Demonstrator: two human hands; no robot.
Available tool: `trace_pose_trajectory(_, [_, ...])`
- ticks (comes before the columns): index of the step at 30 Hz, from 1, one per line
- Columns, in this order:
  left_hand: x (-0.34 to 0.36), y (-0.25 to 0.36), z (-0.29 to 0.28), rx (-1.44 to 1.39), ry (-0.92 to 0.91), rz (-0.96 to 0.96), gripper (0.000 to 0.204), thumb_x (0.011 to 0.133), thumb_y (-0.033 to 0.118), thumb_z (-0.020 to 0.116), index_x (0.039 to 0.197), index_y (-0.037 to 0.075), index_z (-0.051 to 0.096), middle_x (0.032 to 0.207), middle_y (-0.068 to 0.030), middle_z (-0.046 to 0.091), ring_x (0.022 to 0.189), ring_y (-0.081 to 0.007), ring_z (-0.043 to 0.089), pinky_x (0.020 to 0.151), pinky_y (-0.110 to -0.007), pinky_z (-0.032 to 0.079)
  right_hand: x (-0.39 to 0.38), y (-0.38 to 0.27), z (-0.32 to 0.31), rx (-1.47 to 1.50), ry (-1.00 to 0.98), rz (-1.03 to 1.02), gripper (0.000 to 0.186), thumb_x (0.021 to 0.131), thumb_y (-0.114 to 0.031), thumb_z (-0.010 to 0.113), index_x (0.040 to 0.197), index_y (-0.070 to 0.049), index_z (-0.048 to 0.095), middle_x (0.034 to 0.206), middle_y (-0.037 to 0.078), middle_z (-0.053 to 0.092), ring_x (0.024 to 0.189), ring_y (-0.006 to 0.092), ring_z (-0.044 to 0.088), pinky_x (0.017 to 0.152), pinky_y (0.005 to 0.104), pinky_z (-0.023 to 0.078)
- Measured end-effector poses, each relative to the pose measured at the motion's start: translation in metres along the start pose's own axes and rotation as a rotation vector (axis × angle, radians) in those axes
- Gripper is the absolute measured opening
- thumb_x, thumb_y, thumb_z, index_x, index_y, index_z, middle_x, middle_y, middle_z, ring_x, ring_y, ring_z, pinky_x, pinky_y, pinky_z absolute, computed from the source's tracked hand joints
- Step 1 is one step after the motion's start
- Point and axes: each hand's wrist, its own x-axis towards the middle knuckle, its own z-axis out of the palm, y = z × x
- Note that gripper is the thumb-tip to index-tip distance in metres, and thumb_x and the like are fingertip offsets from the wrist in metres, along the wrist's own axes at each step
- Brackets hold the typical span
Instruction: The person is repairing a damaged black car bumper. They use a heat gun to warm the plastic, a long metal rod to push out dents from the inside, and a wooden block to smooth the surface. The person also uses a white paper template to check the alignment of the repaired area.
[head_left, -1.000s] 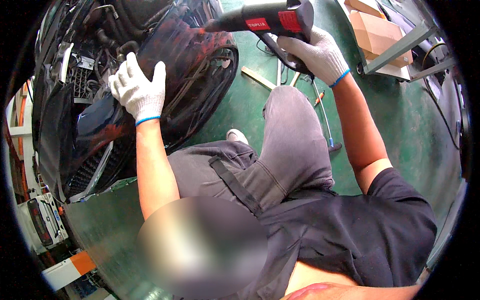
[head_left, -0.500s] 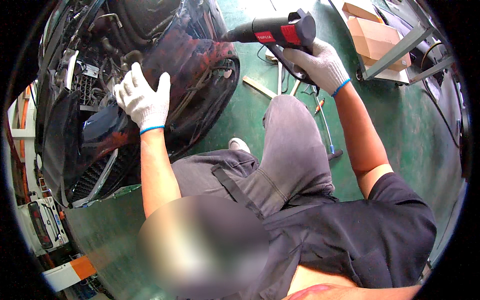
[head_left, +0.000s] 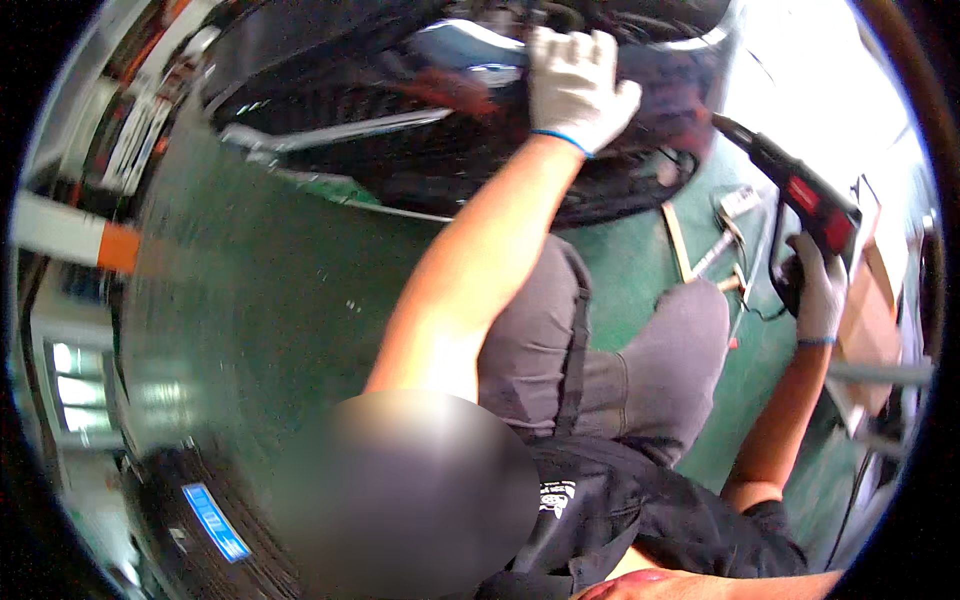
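Observation:
My left hand (head_left: 580,92), in a white knit glove with a blue cuff, lies on the black car bumper (head_left: 640,130), near its upper edge. Its fingers are stretched out and the thumb stands apart. Scuffed reddish patches mark the bumper's dark surface. At the right, my gloved right hand (head_left: 822,290) grips the handle of a black heat gun (head_left: 800,185) with red labels. The gun's narrow nozzle points up and left at the bumper's right end, close to it; whether it touches is unclear.
Below the bumper's right end, a wooden strip (head_left: 677,243) and a hammer (head_left: 713,255) lie on the green floor (head_left: 270,300). A cardboard box (head_left: 872,315) and grey metal frame (head_left: 880,373) stand at the right. A tyre (head_left: 185,500) is at lower left.
My view has swung, so the bumper sits higher and farther right. My left hand has shifted along the bumper. The heat gun, still in my right hand, now slants with its nozzle up and left.

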Motion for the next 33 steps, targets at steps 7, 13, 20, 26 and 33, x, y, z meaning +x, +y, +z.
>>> trace_pose_trajectory(7, [-0.007, 0.003, -0.014, -0.090, -0.011, -0.095, 0.059, 0.080, 0.044, 0.075, 0.124, 0.005, 0.064, 0.108, -0.0160, 0.062, 0.111, -0.0373, 0.057, 0.118, -0.059, 0.031, 0.004, 0.009, 0.005, -0.002, -0.018, -0.086, 0.035, 0.098, -0.034, 0.072, 0.105, 0.000, 0.072, 0.078, 0.002, 0.065, 0.064, 0.0081, 0.055, 0.060, 0.0248, 0.041])
trace_pose_trajectory(13, [-0.002, 0.001, -0.014, -0.120, 0.042, -0.093, 0.048, 0.080, 0.039, 0.075, 0.113, 0.006, 0.065, 0.102, -0.0148, 0.063, 0.105, -0.0363, 0.060, 0.112, -0.057, 0.038, 0.005, -0.018, 0.005, -0.004, 0.014, -0.167, 0.035, 0.097, -0.035, 0.072, 0.099, -0.001, 0.075, 0.080, -0.002, 0.063, 0.065, 0.0090, 0.054, 0.062, 0.0255, 0.040])
trace_pose_trajectory(20, [0.001, 0.003, -0.011, -0.104, 0.042, -0.092, 0.049, 0.080, 0.039, 0.076, 0.117, 0.007, 0.067, 0.104, -0.0142, 0.065, 0.107, -0.0362, 0.060, 0.110, -0.055, 0.039, 0.003, -0.008, 0.001, -0.017, 0.023, -0.054, 0.030, 0.096, -0.031, 0.074, 0.102, -0.002, 0.072, 0.074, 0.002, 0.064, 0.061, 0.0100, 0.056, 0.057, 0.0253, 0.041])
trace_pose_trajectory(26, [-0.001, 0.002, -0.011, -0.105, 0.059, -0.079, 0.049, 0.080, 0.038, 0.076, 0.118, 0.007, 0.067, 0.104, -0.0146, 0.065, 0.106, -0.0365, 0.060, 0.110, -0.056, 0.039, -0.005, -0.027, 0.008, 0.081, -0.021, -0.123, 0.038, 0.095, -0.036, 0.073, 0.103, 0.002, 0.072, 0.076, 0.005, 0.067, 0.063, 0.0114, 0.059, 0.061, 0.0264, 0.044])
trace_pose_trajectory(33, [-0.001, 0.000, -0.015, -0.083, 0.039, -0.095, 0.045, 0.080, 0.038, 0.075, 0.114, 0.009, 0.067, 0.103, -0.0140, 0.065, 0.106, -0.0357, 0.060, 0.111, -0.055, 0.039, -0.002, -0.008, 0.005, 0.001, 0.028, -0.053, 0.042, 0.096, -0.039, 0.073, 0.108, 0.001, 0.070, 0.083, 0.005, 0.069, 0.064, 0.0107, 0.060, 0.058, 0.0280, 0.045])
